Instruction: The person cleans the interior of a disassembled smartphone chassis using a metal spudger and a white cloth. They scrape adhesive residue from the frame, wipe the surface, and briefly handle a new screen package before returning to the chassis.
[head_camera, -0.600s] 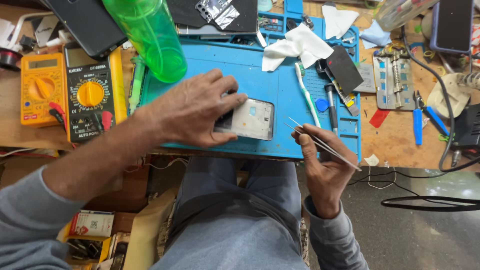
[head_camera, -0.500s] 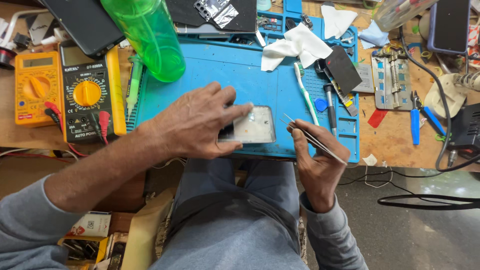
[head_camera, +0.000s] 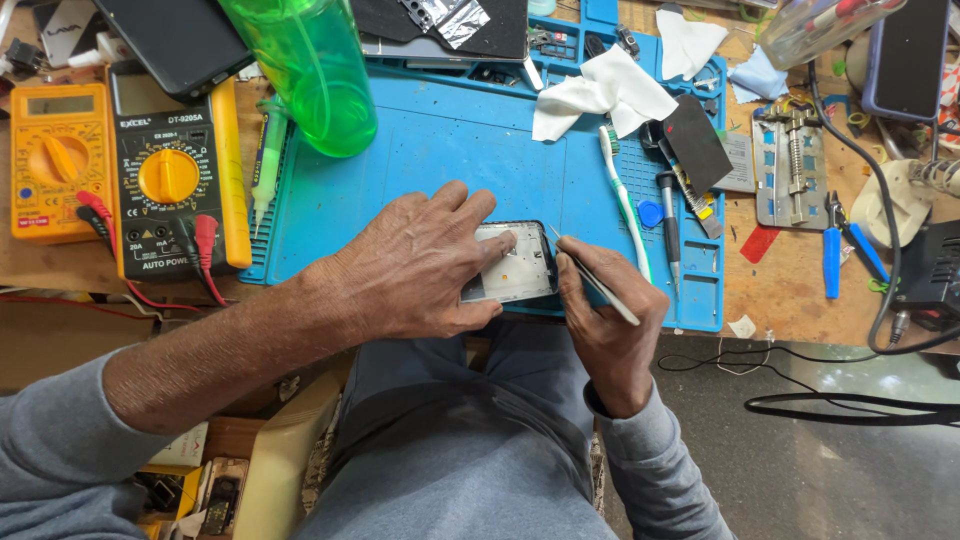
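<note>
Now the right hand, pinching tweezers, has closed in on the phone under the left hand.

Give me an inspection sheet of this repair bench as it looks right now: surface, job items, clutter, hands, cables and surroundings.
Surface: blue rubber work mat on a wooden bench.
Job's things: opened phone with pale inner frame flat on the mat; thin metal tweezers, tip at the phone's edge.
Clutter: translucent green plastic bottle, two yellow multimeters, white tissue, white toothbrush, blue-handled pliers.
Hands: left hand pressing on the phone; right hand gripping the tweezers.
Cables: black cable across the bench's right side; red probe leads plugged into a multimeter.
Surroundings: grey floor, cardboard boxes under the bench.
</note>
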